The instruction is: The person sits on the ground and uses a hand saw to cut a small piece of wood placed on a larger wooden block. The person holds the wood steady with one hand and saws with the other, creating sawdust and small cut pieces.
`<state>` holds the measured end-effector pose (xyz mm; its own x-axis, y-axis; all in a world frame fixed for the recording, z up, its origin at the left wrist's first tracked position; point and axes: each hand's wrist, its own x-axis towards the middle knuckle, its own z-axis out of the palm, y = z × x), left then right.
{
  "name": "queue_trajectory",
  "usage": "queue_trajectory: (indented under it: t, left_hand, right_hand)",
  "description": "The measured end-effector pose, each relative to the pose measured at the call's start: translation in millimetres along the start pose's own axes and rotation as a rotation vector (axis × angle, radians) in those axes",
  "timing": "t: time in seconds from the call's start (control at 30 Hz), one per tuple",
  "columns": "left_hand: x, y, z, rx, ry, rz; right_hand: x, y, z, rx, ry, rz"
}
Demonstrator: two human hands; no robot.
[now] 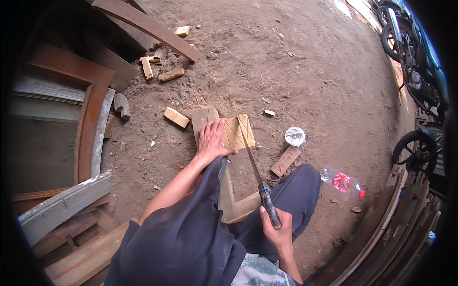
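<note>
My right hand (pixel 276 230) is wrapped round the dark handle of a handsaw (pixel 255 168). Its long narrow blade points away from me, and its far end lies over a pale wooden block (pixel 231 132) marked with crossing dark pencil lines. The blade runs across the block's right part. My left hand (pixel 211 138) grips the block's left side, fingers over the top and thumb at the near edge. Beneath that hand, a browner board (pixel 202 115) sticks out to the left. A pale wooden frame (pixel 227 190) shows between my legs, partly hidden by my trousers.
Wood offcuts (pixel 176 117) lie on the dirt ground ahead. Right of the block are a round silvery lid (pixel 295 136), a brown wood piece (pixel 286 161) and a plastic bottle (pixel 341 182). Old window frames (pixel 98 95) crowd the left; planks (pixel 381 214) and motorbikes (pixel 415 78) line the right.
</note>
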<state>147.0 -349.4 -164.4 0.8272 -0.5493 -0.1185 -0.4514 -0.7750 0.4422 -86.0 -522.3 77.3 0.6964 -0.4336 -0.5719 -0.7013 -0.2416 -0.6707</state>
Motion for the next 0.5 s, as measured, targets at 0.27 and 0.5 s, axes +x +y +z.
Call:
queue_trajectory:
  t: [0.27,0.5]
  left_hand:
    - [-0.8,-4.3,4.1,0.011,0.021,0.022]
    - [1.6,2.4,-2.1,0.024,0.02,-0.006]
  right_hand:
    - [52.7,1.0,26.4,-0.002,0.046,-0.072]
    - [55.8,-3.2,21.0,0.081,-0.03,-0.063]
